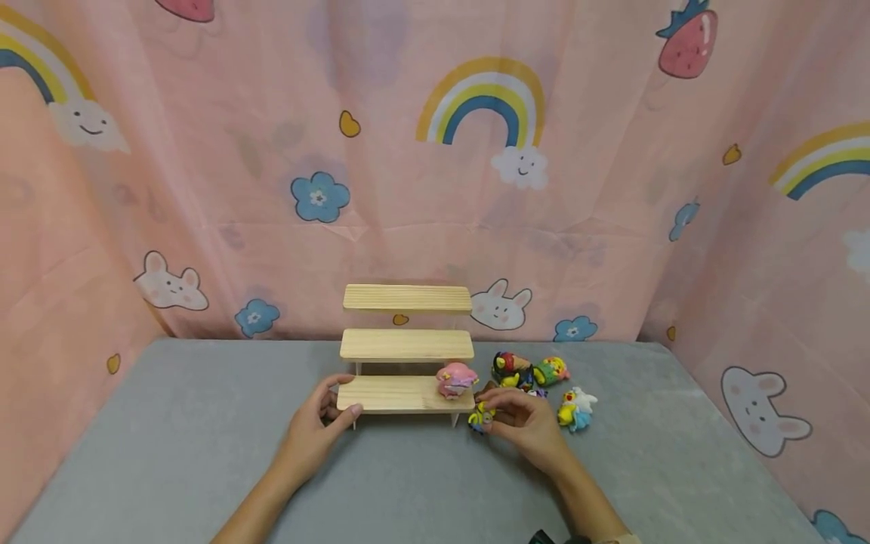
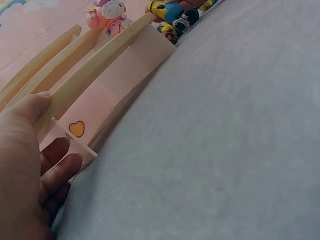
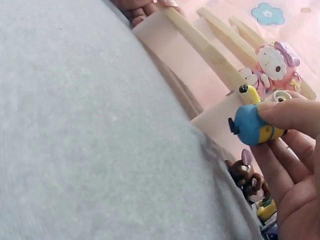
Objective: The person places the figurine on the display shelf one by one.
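A three-tier wooden display stand with clear side supports stands on the grey table. My left hand grips the left end of its lowest tier, thumb on the board's edge and fingers curled below. A pink figurine, with a white face in the right wrist view, sits at the right end of that tier. Just off this end, my right hand pinches a yellow-and-blue Minion figurine between thumb and fingers. In the right wrist view the Minion lies tilted, its blue lower part toward the left.
Right of the stand lies a cluster of small figurines, among them a green-and-yellow one and a white, yellow and blue one. A brown figurine is close below the right hand. A pink patterned curtain hangs behind the table.
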A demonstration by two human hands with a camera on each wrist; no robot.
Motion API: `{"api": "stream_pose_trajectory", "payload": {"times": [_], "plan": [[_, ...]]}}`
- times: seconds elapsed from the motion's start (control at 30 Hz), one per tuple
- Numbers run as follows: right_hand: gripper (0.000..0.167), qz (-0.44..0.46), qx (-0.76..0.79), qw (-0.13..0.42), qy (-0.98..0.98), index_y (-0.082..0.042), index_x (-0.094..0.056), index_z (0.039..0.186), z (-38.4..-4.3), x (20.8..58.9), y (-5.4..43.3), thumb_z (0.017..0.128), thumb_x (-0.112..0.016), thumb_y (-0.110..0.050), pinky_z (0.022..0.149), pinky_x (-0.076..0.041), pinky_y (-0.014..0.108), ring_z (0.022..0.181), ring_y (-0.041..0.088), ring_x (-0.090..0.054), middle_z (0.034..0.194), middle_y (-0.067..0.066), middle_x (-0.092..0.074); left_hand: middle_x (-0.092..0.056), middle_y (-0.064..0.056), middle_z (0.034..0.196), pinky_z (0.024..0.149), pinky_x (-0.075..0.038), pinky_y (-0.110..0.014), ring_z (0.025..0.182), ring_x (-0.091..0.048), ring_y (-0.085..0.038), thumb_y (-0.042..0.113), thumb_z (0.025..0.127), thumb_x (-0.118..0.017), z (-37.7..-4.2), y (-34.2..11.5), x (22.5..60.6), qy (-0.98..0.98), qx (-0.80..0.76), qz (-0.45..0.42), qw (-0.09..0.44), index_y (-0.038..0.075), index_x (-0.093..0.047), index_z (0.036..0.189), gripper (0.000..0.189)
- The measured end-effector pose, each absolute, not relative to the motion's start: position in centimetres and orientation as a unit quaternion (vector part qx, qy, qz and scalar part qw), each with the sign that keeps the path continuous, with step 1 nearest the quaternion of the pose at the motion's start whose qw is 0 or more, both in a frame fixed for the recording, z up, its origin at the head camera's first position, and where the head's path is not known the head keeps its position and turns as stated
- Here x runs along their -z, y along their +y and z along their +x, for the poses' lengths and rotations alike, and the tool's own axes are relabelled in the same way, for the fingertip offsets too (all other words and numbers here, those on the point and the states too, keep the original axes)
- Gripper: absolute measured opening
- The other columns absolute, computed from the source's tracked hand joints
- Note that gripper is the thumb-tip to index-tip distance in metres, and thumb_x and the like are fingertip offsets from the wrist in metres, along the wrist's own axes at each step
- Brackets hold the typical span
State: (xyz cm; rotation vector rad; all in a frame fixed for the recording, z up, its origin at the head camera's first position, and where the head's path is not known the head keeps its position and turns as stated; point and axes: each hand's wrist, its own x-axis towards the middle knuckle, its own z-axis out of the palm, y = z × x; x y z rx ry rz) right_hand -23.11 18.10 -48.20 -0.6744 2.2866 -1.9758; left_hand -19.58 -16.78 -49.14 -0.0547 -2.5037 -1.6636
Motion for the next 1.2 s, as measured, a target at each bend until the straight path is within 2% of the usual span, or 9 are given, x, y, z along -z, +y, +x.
{"api": "stream_pose_trajectory", "payload": {"times": [0.2, 0.33, 0.47, 0.67, 0.8, 0.97, 1.2], "plan": [[0.025, -0.209, 0.637, 0.009, 0.742, 0.007, -0.067, 0.105, -22.7, 47.2, 17.8, 0.082, -0.077, 0.006, 0.088, -0.058, 0.024, 0.107, 0.004, -0.069, 0.118, 0.006, -0.071, -0.057, 0.001, 0.078, 0.061, -0.041, -0.024, 0.066, -0.053, -0.007, 0.030, 0.094, -0.073, -19.5, -17.0, 48.9, -0.831, 0.551, -0.024, 0.066, 0.019, -0.053, 0.140, 0.051], [0.023, -0.223, 0.629, -0.014, 0.745, 0.007, -0.068, 0.105, -22.4, 46.1, 17.3, 0.083, -0.076, 0.008, 0.088, -0.057, 0.023, 0.106, 0.004, -0.069, 0.117, 0.008, -0.070, -0.056, 0.000, 0.079, 0.061, -0.041, -0.024, 0.066, -0.053, -0.006, 0.030, 0.094, -0.073, -19.5, -17.2, 49.0, -0.834, 0.547, -0.028, 0.069, 0.020, -0.053, 0.139, 0.050], [0.022, -0.237, 0.599, -0.038, 0.764, 0.000, -0.072, 0.104, -22.0, 44.7, 16.3, 0.084, -0.076, 0.006, 0.090, -0.056, 0.022, 0.106, 0.002, -0.067, 0.117, 0.015, -0.069, -0.055, 0.000, 0.079, 0.061, -0.041, -0.024, 0.066, -0.052, -0.006, 0.030, 0.093, -0.074, -19.5, -17.2, 49.2, -0.831, 0.550, -0.027, 0.078, 0.019, -0.054, 0.138, 0.050], [0.025, -0.299, 0.573, -0.068, 0.760, -0.001, -0.073, 0.102, -21.2, 42.8, 15.0, 0.082, -0.075, 0.012, 0.091, -0.056, 0.022, 0.108, 0.004, -0.065, 0.114, 0.022, -0.066, -0.055, 0.002, 0.079, 0.061, -0.041, -0.023, 0.066, -0.052, -0.006, 0.030, 0.093, -0.074, -19.4, -17.0, 49.7, -0.830, 0.552, -0.022, 0.077, 0.020, -0.054, 0.138, 0.050], [0.027, -0.327, 0.560, -0.088, 0.756, -0.003, -0.073, 0.105, -21.2, 41.7, 14.0, 0.082, -0.075, 0.012, 0.090, -0.056, 0.022, 0.109, 0.006, -0.066, 0.114, 0.020, -0.067, -0.055, 0.000, 0.080, 0.061, -0.041, -0.023, 0.065, -0.052, -0.006, 0.030, 0.093, -0.074, -19.5, -16.7, 49.7, -0.823, 0.562, -0.029, 0.081, 0.019, -0.055, 0.138, 0.050], [0.030, -0.340, 0.550, -0.077, 0.759, -0.004, -0.073, 0.111, -21.6, 40.9, 11.9, 0.084, -0.075, 0.009, 0.091, -0.057, 0.026, 0.112, 0.010, -0.067, 0.117, 0.016, -0.068, -0.056, -0.002, 0.081, 0.060, -0.041, -0.023, 0.065, -0.054, -0.005, 0.029, 0.093, -0.074, -19.5, -16.8, 49.6, -0.816, 0.571, -0.033, 0.083, 0.017, -0.055, 0.138, 0.051], [0.028, -0.316, 0.526, -0.110, 0.782, -0.006, -0.075, 0.104, -21.9, 41.3, 8.5, 0.081, -0.077, 0.009, 0.088, -0.059, 0.031, 0.106, 0.012, -0.069, 0.114, 0.008, -0.070, -0.055, 0.001, 0.080, 0.060, -0.041, -0.023, 0.064, -0.052, -0.007, 0.032, 0.093, -0.074, -19.6, -16.8, 49.3, -0.826, 0.557, -0.029, 0.082, 0.021, -0.055, 0.138, 0.050]]}}
